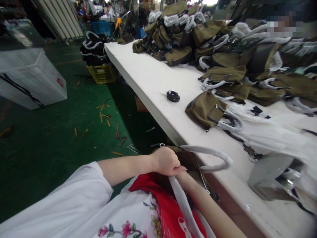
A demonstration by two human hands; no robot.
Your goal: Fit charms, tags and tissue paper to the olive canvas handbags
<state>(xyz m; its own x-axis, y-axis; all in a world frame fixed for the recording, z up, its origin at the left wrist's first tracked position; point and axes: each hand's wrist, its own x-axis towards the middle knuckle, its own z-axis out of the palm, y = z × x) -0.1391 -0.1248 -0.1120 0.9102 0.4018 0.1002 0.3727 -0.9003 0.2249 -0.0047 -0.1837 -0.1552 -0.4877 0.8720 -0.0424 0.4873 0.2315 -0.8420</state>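
the left hand (166,161) is curled into a loose fist over the mouth of an open olive bag (190,161), its fingertips by the other wrist; what it pinches, if anything, i cannot tell. the right forearm (200,198) reaches in from the lower right, and the right hand is hidden beneath the left, so whether it is spread or pressed together i cannot tell.

the open bag is at the person's waist, just beside the near edge of the white table (148,72). one pale-wrapped handle (213,151) arches out over that edge; a second wrapped strip (182,202) hangs across the red apron (170,202).

on the table, a finished-looking olive bag (205,110) lies near the edge, with a coiled black cord (173,96) apart from it. behind them is a heap of similar bags (178,55). a yellow crate (101,74) stands on the green floor (61,132).
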